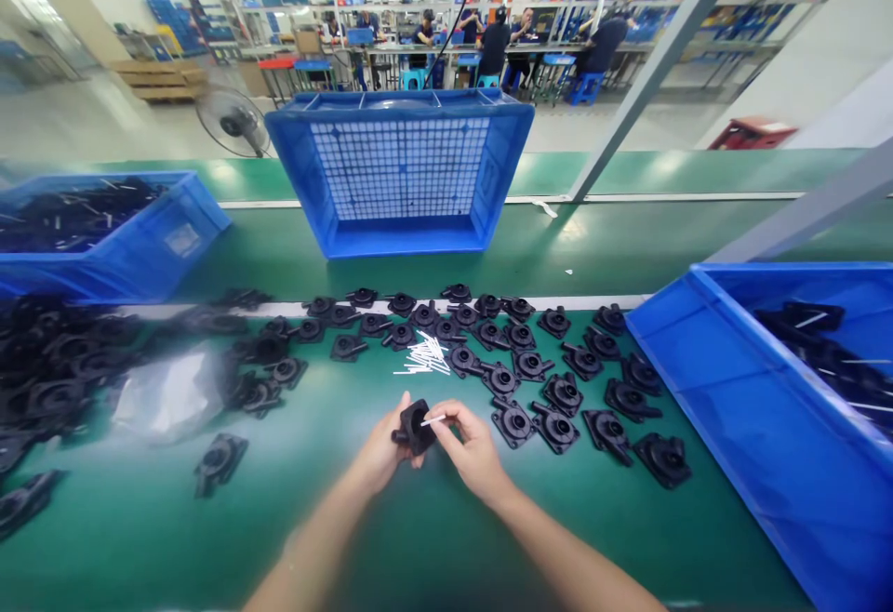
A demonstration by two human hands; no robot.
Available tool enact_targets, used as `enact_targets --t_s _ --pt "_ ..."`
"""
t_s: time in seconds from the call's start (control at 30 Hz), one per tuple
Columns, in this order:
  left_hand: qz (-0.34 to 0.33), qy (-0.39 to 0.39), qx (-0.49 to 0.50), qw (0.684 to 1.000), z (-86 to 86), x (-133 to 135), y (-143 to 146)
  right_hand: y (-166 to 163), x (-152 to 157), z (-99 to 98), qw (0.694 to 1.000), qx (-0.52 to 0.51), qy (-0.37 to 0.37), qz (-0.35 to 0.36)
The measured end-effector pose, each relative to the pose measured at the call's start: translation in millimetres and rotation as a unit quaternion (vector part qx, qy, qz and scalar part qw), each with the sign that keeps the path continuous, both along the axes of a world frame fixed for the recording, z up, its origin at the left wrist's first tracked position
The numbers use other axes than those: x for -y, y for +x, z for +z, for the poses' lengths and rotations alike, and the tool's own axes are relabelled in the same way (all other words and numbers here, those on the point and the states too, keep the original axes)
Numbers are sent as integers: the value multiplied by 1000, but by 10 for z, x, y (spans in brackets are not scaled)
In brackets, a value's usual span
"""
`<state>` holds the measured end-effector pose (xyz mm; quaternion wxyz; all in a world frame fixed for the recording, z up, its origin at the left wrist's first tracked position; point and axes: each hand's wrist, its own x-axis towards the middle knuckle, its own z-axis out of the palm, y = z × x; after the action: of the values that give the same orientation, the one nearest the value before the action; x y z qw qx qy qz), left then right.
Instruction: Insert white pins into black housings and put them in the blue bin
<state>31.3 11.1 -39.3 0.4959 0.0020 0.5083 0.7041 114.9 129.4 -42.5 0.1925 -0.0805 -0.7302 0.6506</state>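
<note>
Black plastic fills the scene: far to the left of the fingers a heap of housings (56, 361) crowds the green desk (433, 538) in front of a blue bin (104, 231), with a clear bag (167, 393) lying beside them. The left hand (382, 449) grips one black housing (417, 426), fingers closed round its edge, lifted just above the desk. The right hand (471, 445) pinches a thin white pin (433, 420), its tip at the housing's centre hole. The step looks like seating that pin; the next move calls for a straight, steady push along the bore. Just beyond the fingers lies a small pile of white pins (424, 356), ringed by more housings. Farther back stands a tipped blue crate (397, 170); right of the fingers sits another blue bin (767, 407) with finished pieces. Nothing blocks the hands.
</note>
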Motion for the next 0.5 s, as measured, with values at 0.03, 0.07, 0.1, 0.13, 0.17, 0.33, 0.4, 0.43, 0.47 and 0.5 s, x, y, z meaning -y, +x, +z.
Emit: enact_targets --t_s 0.03,0.07,0.1,0.13,0.17,0.33,0.4,0.43,0.47,0.5 --pt "-3 3 -2 1000 -3 2 -3 1 4 4 1000 -5 5 0" --pt "-6 6 -5 1000 -5 3 -5 2 9 8 1000 -10 10 -1" --pt "-9 7 -7 1000 -8 4 -5 3 14 13 1000 -14 14 -2" --pt "-12 8 -8 1000 -9 4 -5 3 18 18 1000 -17 18 -4" --pt "-13 8 -7 1000 -11 3 -5 3 23 23 1000 -18 22 -5" --pt "-11 12 1 1000 -14 -1 1 4 26 27 998 -22 54 -3" --pt "-7 14 2 1000 -18 -1 4 7 20 15 997 -22 71 -2" --pt "-5 13 1 1000 -20 -2 7 10 16 6 997 -22 78 -1" --pt "-6 11 1 1000 -20 -3 10 12 12 -5 996 -23 86 1" --pt "-6 9 1 1000 -19 -4 14 14 9 -17 995 -26 93 3"
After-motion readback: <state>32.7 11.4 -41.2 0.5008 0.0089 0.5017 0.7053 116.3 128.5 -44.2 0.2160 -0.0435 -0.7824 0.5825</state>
